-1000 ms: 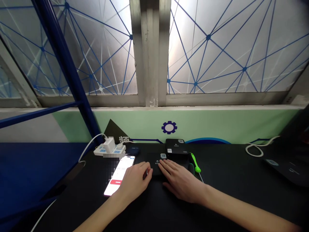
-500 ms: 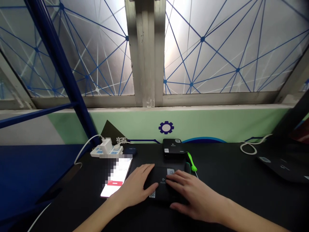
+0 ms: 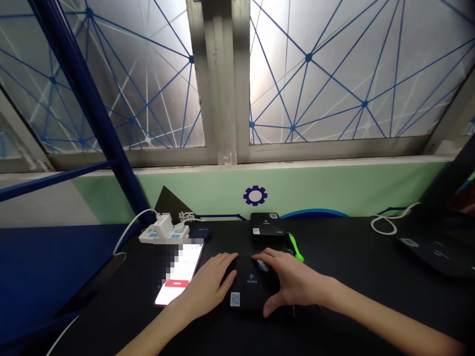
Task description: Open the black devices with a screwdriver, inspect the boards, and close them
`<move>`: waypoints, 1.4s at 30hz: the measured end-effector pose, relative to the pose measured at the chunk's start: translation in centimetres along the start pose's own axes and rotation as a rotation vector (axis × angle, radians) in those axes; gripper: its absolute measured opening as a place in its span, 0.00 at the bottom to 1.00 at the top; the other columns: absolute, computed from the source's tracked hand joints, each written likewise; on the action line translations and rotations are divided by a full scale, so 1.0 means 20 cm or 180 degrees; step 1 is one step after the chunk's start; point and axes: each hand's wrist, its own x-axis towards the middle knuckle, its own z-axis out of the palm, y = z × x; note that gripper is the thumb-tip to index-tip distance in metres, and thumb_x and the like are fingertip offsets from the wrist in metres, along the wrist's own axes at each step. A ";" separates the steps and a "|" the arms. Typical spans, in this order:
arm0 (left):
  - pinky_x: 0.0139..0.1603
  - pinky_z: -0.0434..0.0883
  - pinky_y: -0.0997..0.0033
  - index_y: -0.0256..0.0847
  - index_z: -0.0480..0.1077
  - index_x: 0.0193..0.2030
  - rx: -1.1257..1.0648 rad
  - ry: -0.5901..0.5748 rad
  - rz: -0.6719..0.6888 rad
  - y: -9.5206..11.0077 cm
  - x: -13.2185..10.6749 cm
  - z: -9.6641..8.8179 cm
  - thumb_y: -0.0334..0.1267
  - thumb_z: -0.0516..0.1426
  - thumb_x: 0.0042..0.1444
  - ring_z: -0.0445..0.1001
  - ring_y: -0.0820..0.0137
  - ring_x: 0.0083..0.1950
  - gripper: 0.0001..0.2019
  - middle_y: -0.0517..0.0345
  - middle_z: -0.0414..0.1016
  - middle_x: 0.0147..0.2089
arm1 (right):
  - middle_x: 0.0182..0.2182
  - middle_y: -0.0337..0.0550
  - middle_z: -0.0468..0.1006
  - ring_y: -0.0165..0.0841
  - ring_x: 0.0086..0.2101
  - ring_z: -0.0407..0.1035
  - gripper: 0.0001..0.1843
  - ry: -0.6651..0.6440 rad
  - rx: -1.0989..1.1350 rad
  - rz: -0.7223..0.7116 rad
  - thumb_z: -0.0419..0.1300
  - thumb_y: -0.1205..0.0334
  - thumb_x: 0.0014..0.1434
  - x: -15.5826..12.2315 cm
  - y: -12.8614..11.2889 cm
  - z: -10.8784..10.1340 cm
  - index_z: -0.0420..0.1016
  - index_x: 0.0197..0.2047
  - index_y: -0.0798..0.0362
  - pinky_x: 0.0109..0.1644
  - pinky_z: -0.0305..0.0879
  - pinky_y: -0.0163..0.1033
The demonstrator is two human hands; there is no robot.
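lying flat on the desk (image 3: 356, 301): black box (image 3: 248, 296), qr sticker (image 3: 235, 299) facing up. left hand (image 3: 208, 283) open, fingertips at the box's left edge. right hand (image 3: 295, 283) spread wide, arched over the box, fingers on top, thumb down by the near edge (grip or just contact: can't tell). done so far: box sits between both hands, nothing visibly opened or attached. not touched: second black box (image 3: 266, 226) just behind it, green tool (image 3: 296, 247) behind its right side. lit phone (image 3: 178, 272) left of it, screen partly blurred; power strip (image 3: 163, 232) farther back left.
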 end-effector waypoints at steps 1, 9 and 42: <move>0.67 0.64 0.50 0.48 0.61 0.70 -0.0092 0.0048 -0.0032 0.00 0.00 0.00 0.46 0.49 0.72 0.64 0.54 0.68 0.22 0.52 0.67 0.67 | 0.55 0.53 0.72 0.51 0.53 0.71 0.55 0.0049 0.0029 -0.0014 0.76 0.39 0.40 0.00 0.00 0.00 0.65 0.68 0.51 0.57 0.69 0.51; 0.57 0.74 0.62 0.49 0.68 0.61 -0.1262 0.0418 -0.0050 0.02 0.03 -0.02 0.38 0.60 0.62 0.75 0.64 0.54 0.20 0.57 0.74 0.58 | 0.59 0.52 0.66 0.48 0.57 0.66 0.61 0.0336 0.0079 -0.0008 0.78 0.47 0.42 -0.01 -0.02 0.00 0.53 0.73 0.45 0.59 0.68 0.51; 0.68 0.62 0.49 0.51 0.65 0.68 -0.1076 -0.0486 -0.0154 -0.01 -0.01 -0.05 0.54 0.72 0.44 0.61 0.49 0.69 0.44 0.49 0.61 0.71 | 0.53 0.53 0.81 0.45 0.48 0.79 0.27 0.0660 -0.0817 -0.1924 0.59 0.48 0.65 -0.08 -0.02 0.04 0.72 0.61 0.56 0.50 0.77 0.47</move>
